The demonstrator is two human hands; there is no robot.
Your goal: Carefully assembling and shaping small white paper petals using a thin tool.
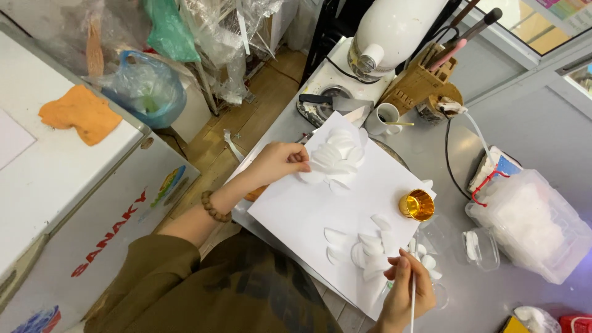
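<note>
White petal cluster [336, 157] sits at the 12 o'clock end of the white sheet [302, 209]. Your left hand [280, 161] comes in from 9 o'clock, fingertips pressed together, pinching the near edge of one petal in that cluster. Wooden bead bracelet [214, 207] on that wrist.

Second petal cluster [370, 250] lies at the sheet's 5 o'clock corner, loose single petals just beside it. Your right hand [407, 290] is right below it at 6 o'clock, fingers closed around a thin white stick [412, 302] held upright; the thumb tip is against the cluster's edge.

Gold cup [417, 205] stands at 3 o'clock on the sheet's edge, open mouth up, between the two clusters and apart from both.

Further out on the grey table [530, 123]: clear plastic tub [536, 228] of white pieces at 3 o'clock; small white mug [383, 117] and wooden tool holder [419, 83] at 12 to 1 o'clock. White chest with an orange cloth [80, 114] at 9 to 10 o'clock.
</note>
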